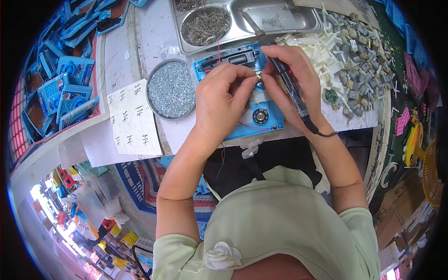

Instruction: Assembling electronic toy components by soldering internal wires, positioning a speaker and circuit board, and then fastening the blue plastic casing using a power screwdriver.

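My right hand [298, 84] is closed round the dark handle of a soldering iron [290, 88]. Its metal tip points up and away, towards the steel tray, and its cord trails past my wrist. Closed in a pinch, my left hand [223, 95] meets the right fingertips over a blue plastic toy housing [275, 125]. Something small and yellowish shows between the fingertips, too small to name. A round speaker [261, 116] sits in the near part of the housing, and a dark battery compartment [240, 59] is at its far side. Thin red wires show around it.
Left of the housing stands a round dish of small screws [171, 88], beside a handwritten paper sheet [133, 119]. A steel tray [242, 39] with springs lies beyond. White plastic parts [329, 58] and a heap of small motors [359, 60] fill the right. Blue housings [70, 93] pile up far left.
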`<action>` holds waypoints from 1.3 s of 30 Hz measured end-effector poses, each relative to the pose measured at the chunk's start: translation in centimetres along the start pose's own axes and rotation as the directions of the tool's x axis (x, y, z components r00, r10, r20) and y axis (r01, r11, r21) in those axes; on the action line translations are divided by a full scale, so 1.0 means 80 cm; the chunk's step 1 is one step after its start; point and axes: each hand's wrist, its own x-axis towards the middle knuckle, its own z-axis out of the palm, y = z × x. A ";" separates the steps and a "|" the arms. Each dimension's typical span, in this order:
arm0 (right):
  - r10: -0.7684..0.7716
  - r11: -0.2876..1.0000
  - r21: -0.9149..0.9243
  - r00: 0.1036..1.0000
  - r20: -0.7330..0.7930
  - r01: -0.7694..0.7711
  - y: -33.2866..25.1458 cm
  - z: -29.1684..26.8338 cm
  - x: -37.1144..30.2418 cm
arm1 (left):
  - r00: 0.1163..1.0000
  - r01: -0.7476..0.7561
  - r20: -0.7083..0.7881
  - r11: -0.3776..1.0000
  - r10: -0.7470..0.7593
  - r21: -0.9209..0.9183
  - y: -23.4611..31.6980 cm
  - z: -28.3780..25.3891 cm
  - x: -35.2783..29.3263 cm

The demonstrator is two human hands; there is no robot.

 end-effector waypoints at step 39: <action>0.083 0.994 -0.082 0.977 0.196 -0.068 -0.027 -0.110 -0.041 | 0.974 -0.221 0.043 0.882 0.224 0.415 0.009 0.006 0.017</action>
